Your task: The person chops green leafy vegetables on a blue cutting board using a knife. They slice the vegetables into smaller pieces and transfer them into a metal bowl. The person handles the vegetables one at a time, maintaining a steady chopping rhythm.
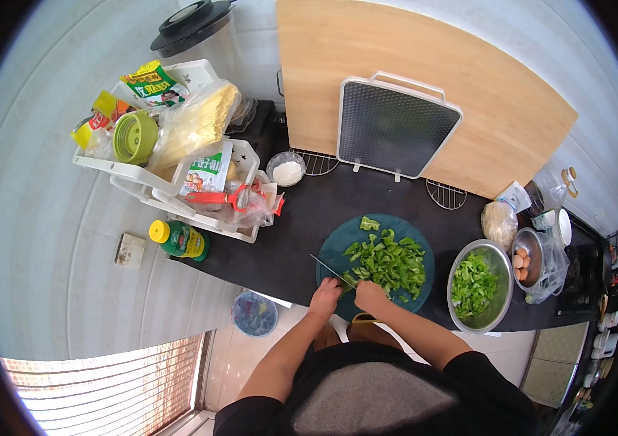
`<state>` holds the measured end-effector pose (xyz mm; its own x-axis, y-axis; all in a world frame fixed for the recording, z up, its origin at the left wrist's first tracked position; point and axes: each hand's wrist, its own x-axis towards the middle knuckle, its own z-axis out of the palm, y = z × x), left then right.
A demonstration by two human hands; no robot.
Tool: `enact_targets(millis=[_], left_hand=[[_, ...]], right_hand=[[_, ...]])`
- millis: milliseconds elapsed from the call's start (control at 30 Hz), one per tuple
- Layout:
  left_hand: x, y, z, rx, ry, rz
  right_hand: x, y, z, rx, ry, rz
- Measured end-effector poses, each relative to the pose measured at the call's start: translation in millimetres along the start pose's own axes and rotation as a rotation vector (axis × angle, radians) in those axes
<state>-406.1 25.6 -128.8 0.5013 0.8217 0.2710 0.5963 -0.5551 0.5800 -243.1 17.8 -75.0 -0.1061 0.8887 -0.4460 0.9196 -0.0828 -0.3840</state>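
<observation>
A round teal cutting board (334, 243) lies near the counter's front edge. Chopped leafy greens (396, 263) cover its middle and right side. My right hand (372, 298) is closed around a knife, whose thin blade (325, 266) points to the far left over the board. Beside it, at the board's near left edge, my left hand (325, 296) has its fingers bent down on some uncut greens (347, 284) next to the blade. The fingertips are partly hidden. Right of the board, a steel bowl (506, 269) holds more cut greens (474, 285).
White baskets (171, 200) with packets and red-handled scissors (214, 197) stand at the left, near a green bottle (185, 241). A bowl of white powder (287, 169) sits farther back. An egg bowl (536, 245) is right. Boards (400, 123) lean on the wall.
</observation>
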Motion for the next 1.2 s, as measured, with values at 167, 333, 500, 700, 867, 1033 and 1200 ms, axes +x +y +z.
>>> enact_targets(millis=[167, 333, 500, 700, 867, 1033, 1200], left_hand=[[-3.1, 21.5, -19.0, -0.01, 0.09, -0.178], [-7.9, 23.4, -6.7, -0.124, 0.203, -0.329], [-1.5, 24.7, 0.1, -0.084, 0.121, -0.285], [-0.5, 20.8, 4.2, -0.026, 0.028, -0.247], [3.0, 17.4, 2.5, -0.016, 0.009, -0.215], [2.4, 14.2, 9.0, 0.03, 0.004, -0.185], [1.5, 19.3, 7.1, 0.105, -0.039, -0.206]], right_hand=[[4.9, 13.4, 12.4, 0.173, 0.172, 0.048], [-16.2, 32.7, -1.5, 0.223, 0.19, 0.049], [-40.5, 30.8, -19.6, 0.086, 0.127, 0.019], [-41.9, 37.8, -2.0, 0.056, 0.015, 0.044], [-32.9, 24.0, -0.5, 0.056, -0.035, 0.074], [-22.5, 24.8, 8.8, 0.03, -0.013, 0.044], [-29.4, 18.2, -6.5, 0.009, -0.035, -0.027]])
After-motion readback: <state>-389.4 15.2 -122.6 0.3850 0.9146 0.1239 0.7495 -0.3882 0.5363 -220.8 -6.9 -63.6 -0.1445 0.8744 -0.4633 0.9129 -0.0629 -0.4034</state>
